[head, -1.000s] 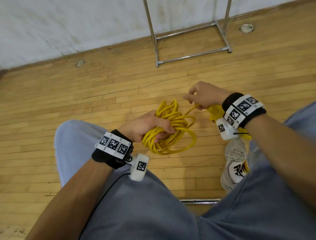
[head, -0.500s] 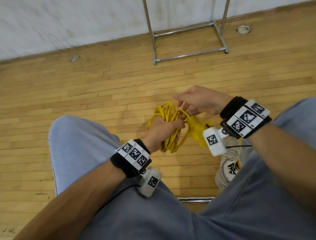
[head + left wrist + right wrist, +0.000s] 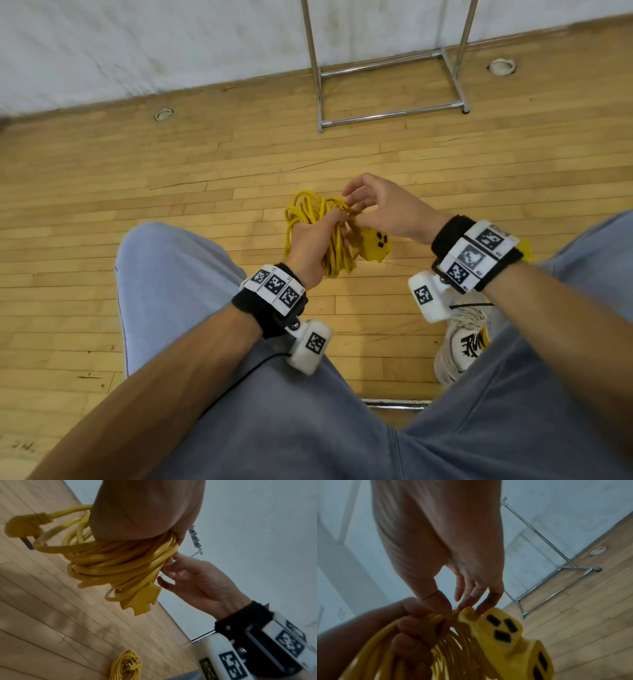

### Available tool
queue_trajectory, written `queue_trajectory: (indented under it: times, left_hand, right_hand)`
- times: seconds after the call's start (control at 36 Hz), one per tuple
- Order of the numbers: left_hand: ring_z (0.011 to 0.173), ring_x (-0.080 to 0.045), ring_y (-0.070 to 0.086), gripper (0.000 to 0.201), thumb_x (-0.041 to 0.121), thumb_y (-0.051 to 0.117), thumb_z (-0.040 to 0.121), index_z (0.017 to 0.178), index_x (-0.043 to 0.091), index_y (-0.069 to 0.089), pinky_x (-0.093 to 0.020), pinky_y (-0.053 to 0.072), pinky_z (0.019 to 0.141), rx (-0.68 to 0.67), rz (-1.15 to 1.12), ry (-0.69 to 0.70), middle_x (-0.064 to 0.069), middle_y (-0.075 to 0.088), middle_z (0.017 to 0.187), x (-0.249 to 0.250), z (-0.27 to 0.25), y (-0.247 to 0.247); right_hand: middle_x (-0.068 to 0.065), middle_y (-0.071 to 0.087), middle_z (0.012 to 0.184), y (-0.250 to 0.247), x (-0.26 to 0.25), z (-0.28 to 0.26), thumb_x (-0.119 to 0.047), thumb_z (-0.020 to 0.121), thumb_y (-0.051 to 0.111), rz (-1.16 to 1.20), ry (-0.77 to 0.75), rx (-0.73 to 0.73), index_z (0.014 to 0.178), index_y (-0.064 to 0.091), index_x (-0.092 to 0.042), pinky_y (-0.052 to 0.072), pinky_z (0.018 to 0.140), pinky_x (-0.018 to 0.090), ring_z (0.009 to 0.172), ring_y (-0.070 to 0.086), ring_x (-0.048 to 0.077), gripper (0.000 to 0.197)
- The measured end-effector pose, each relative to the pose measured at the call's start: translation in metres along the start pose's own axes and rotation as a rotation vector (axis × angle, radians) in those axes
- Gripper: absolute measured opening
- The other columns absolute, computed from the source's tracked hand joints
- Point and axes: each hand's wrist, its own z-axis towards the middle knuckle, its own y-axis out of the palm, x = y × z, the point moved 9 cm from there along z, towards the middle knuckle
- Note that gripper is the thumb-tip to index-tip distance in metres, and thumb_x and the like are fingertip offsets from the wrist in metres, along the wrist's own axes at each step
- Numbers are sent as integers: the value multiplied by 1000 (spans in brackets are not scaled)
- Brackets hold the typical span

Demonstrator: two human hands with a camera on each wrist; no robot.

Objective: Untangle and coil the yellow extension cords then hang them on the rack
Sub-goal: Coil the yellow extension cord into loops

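A: Where is the yellow extension cord [image 3: 317,233]?

B: Your left hand [image 3: 310,245] has it. The fingers wrap around the bundled loops, a full closed grip on the coil, held in the air above the wooden floor [image 3: 137,192], between your knees.

A: And your right hand [image 3: 383,209]?

B: Its grip is narrow. Thumb and fingertips [image 3: 481,609] pinch the cord right where it joins the yellow outlet block [image 3: 510,638], at the top of the coil, touching your left hand.

A: What do the wrist views add?

B: The right wrist view shows the outlet block close up, with three dark slots on one face and more on its side. The left wrist view shows the coil from below, with the yellow plug [image 3: 24,526] sticking out on the far side. The head view hides that plug behind your hand. The left wrist view also shows a second coiled yellow cord [image 3: 125,665] lying on the floor.

A: How much room is there?

B: Bare floor stretches ahead and to your left. The metal rack [image 3: 387,92] stands ahead, against the white wall [image 3: 137,44], well apart from your hands. Only its lower legs and base bars show in the head view. Your shoe [image 3: 462,339] sits below your right wrist.
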Motion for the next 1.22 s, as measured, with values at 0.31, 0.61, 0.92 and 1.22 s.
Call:
queue_trajectory:
  times: [0.31,0.61,0.92,1.22]
  left_hand:
    - [49,-19,52,16,9,69,86,70,8,65,-27,48,50,-41,9,-31,-6,57,60,-3,-2,3]
    - [51,-20,54,8,12,71,86,82,7,68,-29,50,53,-32,54,16,-6,59,62,1,1,7]
    - [65,-17,69,47,62,66,90,84,15,72,-29,57,62,3,30,41,-5,71,71,4,8,3]
    - [106,-42,69,69,57,80,80,116,-1,71,-41,60,84,-80,34,45,-25,72,111,10,5,5]
  right_hand:
    - [3,53,127,6,17,12,-13,81,81,-166,-39,-62,132,50,-27,55,90,31,116,58,19,62]
    - [2,56,128,-19,21,4,-28,82,79,-435,75,153,130,54,-21,48,86,34,108,55,19,55]
    - [-1,64,116,-17,5,-13,-34,95,68,185,175,216,128,61,-19,52,86,28,107,62,13,36]
    - [4,65,117,-13,-9,-29,-28,99,60,279,167,312,123,61,-21,57,76,34,96,68,19,25]
